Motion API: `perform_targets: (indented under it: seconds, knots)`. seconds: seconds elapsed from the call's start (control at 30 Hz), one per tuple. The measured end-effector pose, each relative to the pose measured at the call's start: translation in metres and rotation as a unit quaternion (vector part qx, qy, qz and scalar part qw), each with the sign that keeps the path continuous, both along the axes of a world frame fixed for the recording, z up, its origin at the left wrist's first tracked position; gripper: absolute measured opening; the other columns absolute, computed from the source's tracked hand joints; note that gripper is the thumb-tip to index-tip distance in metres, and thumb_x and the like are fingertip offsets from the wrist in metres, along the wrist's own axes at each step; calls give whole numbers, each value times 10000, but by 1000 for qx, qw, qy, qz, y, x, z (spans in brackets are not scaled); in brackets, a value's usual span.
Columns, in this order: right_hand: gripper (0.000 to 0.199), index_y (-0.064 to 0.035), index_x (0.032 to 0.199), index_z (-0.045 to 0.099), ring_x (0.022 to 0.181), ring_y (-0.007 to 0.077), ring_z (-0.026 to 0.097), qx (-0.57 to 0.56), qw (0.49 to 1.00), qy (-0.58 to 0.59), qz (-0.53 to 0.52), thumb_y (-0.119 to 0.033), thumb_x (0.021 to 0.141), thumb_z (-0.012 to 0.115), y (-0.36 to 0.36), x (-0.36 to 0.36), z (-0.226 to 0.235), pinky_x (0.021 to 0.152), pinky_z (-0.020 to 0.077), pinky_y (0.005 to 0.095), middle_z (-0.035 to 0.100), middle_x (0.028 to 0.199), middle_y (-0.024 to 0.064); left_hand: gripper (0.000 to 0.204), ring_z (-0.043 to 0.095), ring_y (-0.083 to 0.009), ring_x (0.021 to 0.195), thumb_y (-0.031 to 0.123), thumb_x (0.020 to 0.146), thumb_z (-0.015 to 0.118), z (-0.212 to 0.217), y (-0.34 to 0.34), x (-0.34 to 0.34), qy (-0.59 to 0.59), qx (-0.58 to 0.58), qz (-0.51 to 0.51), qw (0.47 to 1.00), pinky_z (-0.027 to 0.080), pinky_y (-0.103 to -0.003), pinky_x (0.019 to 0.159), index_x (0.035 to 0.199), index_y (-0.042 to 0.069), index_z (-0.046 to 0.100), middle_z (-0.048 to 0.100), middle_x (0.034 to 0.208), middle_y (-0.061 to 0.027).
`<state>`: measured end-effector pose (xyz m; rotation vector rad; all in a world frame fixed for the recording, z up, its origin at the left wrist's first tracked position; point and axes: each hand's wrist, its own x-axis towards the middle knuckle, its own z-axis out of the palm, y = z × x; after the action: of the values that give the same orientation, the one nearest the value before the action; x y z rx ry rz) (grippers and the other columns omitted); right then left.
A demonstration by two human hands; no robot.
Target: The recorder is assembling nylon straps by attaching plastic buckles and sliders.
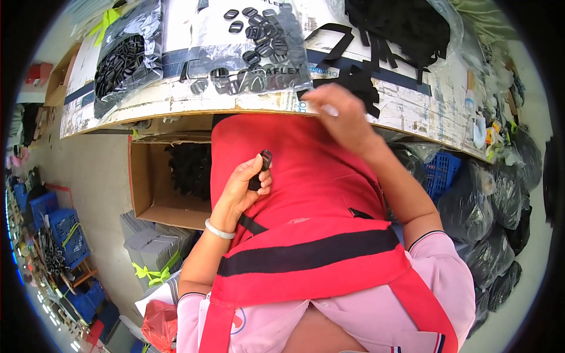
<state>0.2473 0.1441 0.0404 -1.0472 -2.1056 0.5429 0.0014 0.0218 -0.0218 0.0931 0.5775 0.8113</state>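
Above my lap, my left hand (244, 183) is closed around a small black plastic strap buckle (266, 159). The buckle's slotted end stands out between thumb and forefinger, and the rest is hidden by the fingers. My right hand (341, 115) is at the table's front edge, smeared by motion, so its grip is unclear. It is nearest to some short black webbing straps (359, 85) lying on the table. Further left, a clear plastic bag (176, 73) has loose black buckles (265, 41) on and around it.
A filled bag of black buckles (120, 67) lies on the table's left; a black webbing heap (400, 29) sits at the back right. Below the worn white tabletop (159, 109) stands an open cardboard box (141, 176). Dark plastic sacks (471, 200) and a blue crate (441, 173) are at right.
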Motion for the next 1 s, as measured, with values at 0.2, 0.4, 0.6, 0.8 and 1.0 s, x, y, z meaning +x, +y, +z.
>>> perform_targets:
  seconds: [0.2,0.4,0.6,0.8,1.0]
  knots:
    - [126,-136,909,730,1067,259,548,135,966,-207,-72,-102,792,699,88,41,-10,903,453,371,604,1117,59,260,503,-153,621,271,981,561,7,4,12,47,-54,26,997,415,-281,524,954,14,594,519,689,-38]
    - [174,-76,978,723,947,165,605,91,984,108,-111,-132,815,748,88,29,9,864,457,264,665,1008,31,195,544,-152,640,215,968,581,5,1,10,45,-13,26,999,443,-275,534,948,24,611,574,730,-48]
    - [174,-37,1036,696,895,71,588,-87,916,385,-70,-128,888,706,74,21,33,843,459,208,665,975,4,194,513,-127,634,215,978,559,17,13,15,114,55,17,992,408,-245,530,904,37,576,556,760,-46]
    - [118,-44,1031,655,871,91,616,-301,802,515,25,-117,942,625,58,19,41,802,500,250,675,966,3,212,460,-84,514,153,951,596,46,37,20,286,199,50,936,372,-211,483,1089,-4,629,589,779,-47]
    - [131,-62,1056,651,879,72,607,-478,789,382,59,-82,928,632,9,-22,40,773,486,213,663,976,1,164,447,-42,497,94,905,647,90,65,28,232,303,-34,924,333,-187,447,1030,2,700,628,961,-28]
